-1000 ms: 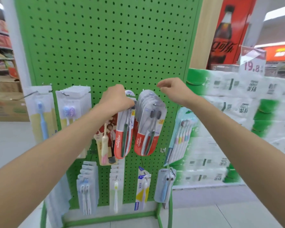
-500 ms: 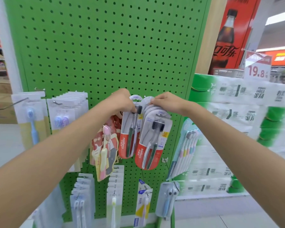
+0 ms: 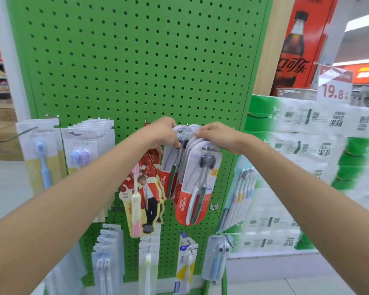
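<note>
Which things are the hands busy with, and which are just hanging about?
In the job:
- left hand, gripping a single Colgate pack
- right hand, pinching the top of the hanging Colgate stack
- green pegboard

Just about:
- blue toothbrush pack
- pink toothbrush pack
- tissue packs
- price sign
- cola poster

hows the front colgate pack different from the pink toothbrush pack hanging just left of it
The front colgate pack holds two dark-bristled brushes; the pink toothbrush pack holds one pink and cream brush. The front colgate pack is a smooth oval with a red base; the pink toothbrush pack has an irregular outline and a printed standing figure. Both hang on the green pegboard.
</note>
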Tool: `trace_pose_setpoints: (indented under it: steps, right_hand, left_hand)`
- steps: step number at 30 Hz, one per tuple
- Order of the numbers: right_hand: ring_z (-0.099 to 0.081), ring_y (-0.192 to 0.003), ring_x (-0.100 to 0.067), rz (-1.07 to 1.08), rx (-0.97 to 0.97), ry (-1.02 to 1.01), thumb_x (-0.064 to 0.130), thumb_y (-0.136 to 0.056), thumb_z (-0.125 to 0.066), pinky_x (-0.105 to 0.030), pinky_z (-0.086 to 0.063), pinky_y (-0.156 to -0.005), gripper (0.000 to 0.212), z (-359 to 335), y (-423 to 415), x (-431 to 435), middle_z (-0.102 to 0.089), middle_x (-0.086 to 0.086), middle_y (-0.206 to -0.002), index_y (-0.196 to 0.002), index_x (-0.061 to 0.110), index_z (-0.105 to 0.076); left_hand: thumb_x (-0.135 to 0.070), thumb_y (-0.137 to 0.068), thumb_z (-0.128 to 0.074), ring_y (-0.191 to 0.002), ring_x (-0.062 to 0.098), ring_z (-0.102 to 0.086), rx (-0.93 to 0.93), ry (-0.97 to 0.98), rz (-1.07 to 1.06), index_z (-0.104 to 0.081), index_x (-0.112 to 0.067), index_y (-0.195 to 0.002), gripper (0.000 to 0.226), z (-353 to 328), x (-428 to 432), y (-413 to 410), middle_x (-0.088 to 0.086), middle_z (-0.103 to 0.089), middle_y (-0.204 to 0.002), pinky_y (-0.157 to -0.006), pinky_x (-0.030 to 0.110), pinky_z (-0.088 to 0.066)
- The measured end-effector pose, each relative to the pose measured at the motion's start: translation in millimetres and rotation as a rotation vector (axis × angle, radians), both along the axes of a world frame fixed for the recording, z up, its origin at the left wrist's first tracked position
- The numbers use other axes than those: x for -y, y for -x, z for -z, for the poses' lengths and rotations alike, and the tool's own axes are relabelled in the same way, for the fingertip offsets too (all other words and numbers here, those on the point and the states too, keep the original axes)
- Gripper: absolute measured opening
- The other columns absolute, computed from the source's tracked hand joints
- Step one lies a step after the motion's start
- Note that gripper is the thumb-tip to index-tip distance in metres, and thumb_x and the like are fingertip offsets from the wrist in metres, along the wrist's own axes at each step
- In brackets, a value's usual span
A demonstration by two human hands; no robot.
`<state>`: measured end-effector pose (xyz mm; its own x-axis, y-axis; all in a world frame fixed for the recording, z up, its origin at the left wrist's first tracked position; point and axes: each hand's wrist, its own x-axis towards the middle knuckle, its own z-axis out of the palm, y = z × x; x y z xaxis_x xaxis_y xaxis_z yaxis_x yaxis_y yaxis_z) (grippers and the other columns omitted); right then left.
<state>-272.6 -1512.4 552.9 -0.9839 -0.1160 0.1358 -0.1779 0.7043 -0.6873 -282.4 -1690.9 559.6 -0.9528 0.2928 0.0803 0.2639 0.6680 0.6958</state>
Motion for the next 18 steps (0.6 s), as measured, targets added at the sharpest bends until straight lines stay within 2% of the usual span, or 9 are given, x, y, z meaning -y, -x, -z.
trace_pose_setpoints:
  steps: [3,5,10,14,18]
  right_hand:
    - [-0.062,-0.083,-0.014,0.004,-0.020,0.049,0.024,-0.100,-0.052,-0.030,-0.049,-0.088,0.026,-1.2,-2.4,1.8,-0.070,-0.003,-0.093,-0.100,0.005,-0.070]
    - [-0.064,-0.084,-0.016,0.017,-0.027,0.081,0.025,-0.100,-0.051,-0.031,-0.051,-0.085,0.027,-1.4,-2.5,2.2,-0.073,-0.005,-0.096,-0.103,0.006,-0.070]
    - [-0.065,-0.091,-0.019,0.014,0.015,0.081,0.031,-0.102,-0.044,-0.040,-0.049,-0.098,0.036,-1.0,-3.4,2.7,-0.072,-0.012,-0.108,-0.101,0.007,-0.072]
    - [-0.061,-0.089,-0.019,0.040,-0.008,0.043,0.031,-0.101,-0.045,-0.047,-0.046,-0.101,0.040,0.5,-2.5,0.0,-0.069,-0.018,-0.113,-0.108,-0.001,-0.068]
    - [-0.063,-0.089,-0.015,0.070,-0.077,0.053,0.025,-0.100,-0.048,-0.030,-0.050,-0.079,0.028,-2.4,1.5,-1.7,-0.071,-0.005,-0.105,-0.107,0.011,-0.072]
  left_hand:
    - [0.000,-0.084,-0.073,-0.112,0.034,-0.052,0.055,-0.007,0.019,-0.050,-0.007,-0.125,0.047,0.9,2.9,4.0,0.012,-0.050,-0.120,-0.078,0.047,-0.060]
    - [0.000,-0.083,-0.073,-0.110,0.033,-0.054,0.077,-0.012,0.018,-0.052,-0.007,-0.123,0.045,2.4,4.9,6.1,0.010,-0.052,-0.115,-0.078,0.047,-0.060]
    - [0.000,-0.082,-0.074,-0.112,0.032,-0.054,0.085,-0.080,0.017,-0.055,-0.007,-0.114,0.038,5.9,3.6,14.5,0.012,-0.055,-0.119,-0.077,0.047,-0.061]
    - [-0.001,-0.082,-0.075,-0.112,0.031,-0.055,0.106,-0.086,0.047,-0.055,-0.010,-0.114,0.038,7.2,2.4,20.6,0.012,-0.054,-0.123,-0.075,0.041,-0.062]
    - [0.000,-0.080,-0.077,-0.114,0.031,-0.057,0.143,-0.107,0.089,-0.056,-0.013,-0.114,0.042,10.3,2.9,28.9,0.014,-0.055,-0.128,-0.077,0.042,-0.061]
